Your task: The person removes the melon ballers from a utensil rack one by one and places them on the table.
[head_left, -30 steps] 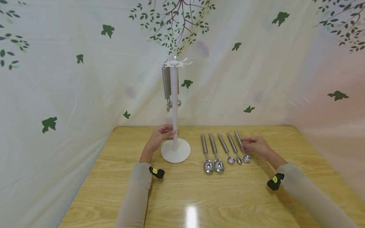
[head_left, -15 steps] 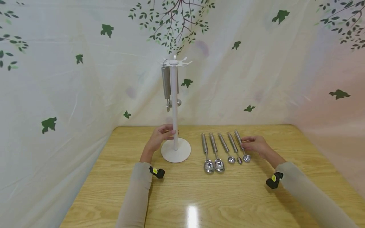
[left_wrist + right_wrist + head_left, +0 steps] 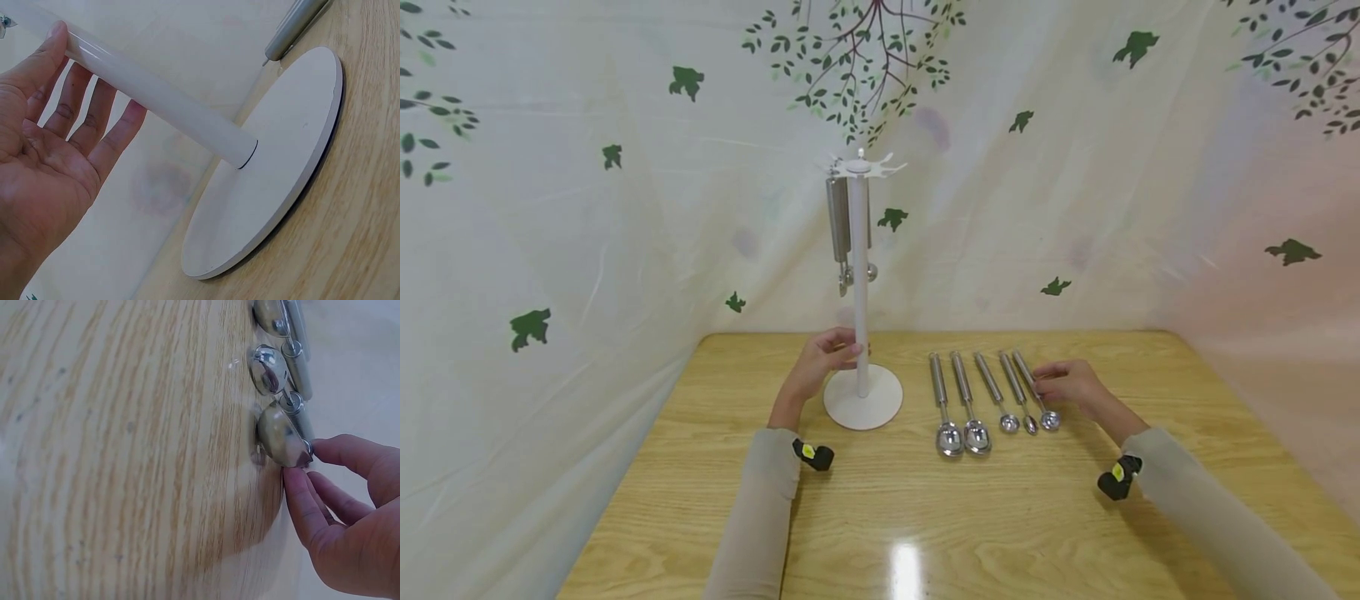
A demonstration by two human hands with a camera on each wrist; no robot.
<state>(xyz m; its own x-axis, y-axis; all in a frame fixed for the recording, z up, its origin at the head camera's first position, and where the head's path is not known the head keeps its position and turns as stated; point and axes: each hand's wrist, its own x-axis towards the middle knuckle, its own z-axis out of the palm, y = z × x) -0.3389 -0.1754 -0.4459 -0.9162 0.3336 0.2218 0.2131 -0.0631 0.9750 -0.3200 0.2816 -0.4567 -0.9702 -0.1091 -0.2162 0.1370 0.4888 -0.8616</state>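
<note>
In the head view my left hand (image 3: 816, 364) holds the upright pole of a white utensil stand (image 3: 861, 287), low down near its round base (image 3: 842, 404). The thumb lies in front and the fingers curl behind, as the left wrist view shows. On the right, my right hand (image 3: 1072, 385) pinches the handle of a steel melon baller (image 3: 1050, 421), the rightmost in a row on the table. Its rounded bowl (image 3: 279, 439) faces up against the wood in the right wrist view, thumb and fingertips close beside it; the fingers partly cover the handle.
Left of the melon baller lie a small oval scoop (image 3: 1030, 424), another round scoop (image 3: 1008, 422) and two large scoops (image 3: 977, 437). Several steel utensils (image 3: 838, 221) hang from the stand's hooked top (image 3: 859, 167). A patterned cloth (image 3: 970, 250) rises behind the table (image 3: 850, 508).
The melon baller's handle end has shifted slightly left and nearer to me, closer to the neighbouring scoop, with my right hand on it. My left hand keeps its place on the pole.
</note>
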